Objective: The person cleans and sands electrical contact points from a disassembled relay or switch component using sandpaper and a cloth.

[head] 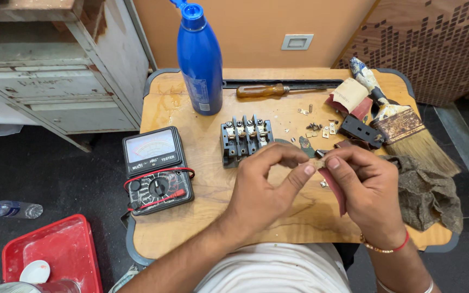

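Observation:
Over the near middle of a small wooden table [191, 217], my left hand [264, 187] pinches a tiny metal part between thumb and fingers. My right hand [365, 187] holds a folded strip of reddish sandpaper [335, 187], pressed against that part where the fingertips meet. Just beyond the hands sits a black terminal block [243, 138] with several screw contacts. Small loose metal pieces and screws [317, 129] lie scattered behind my right hand.
A black analog multimeter [156, 171] with red leads lies at the left. A blue bottle [199, 57], a wooden-handled screwdriver [261, 90], more sandpaper [348, 96], a black plastic cover [360, 130], a paintbrush [403, 125] and a grey rag [427, 192] crowd the back and right. A red tray [55, 252] sits on the floor.

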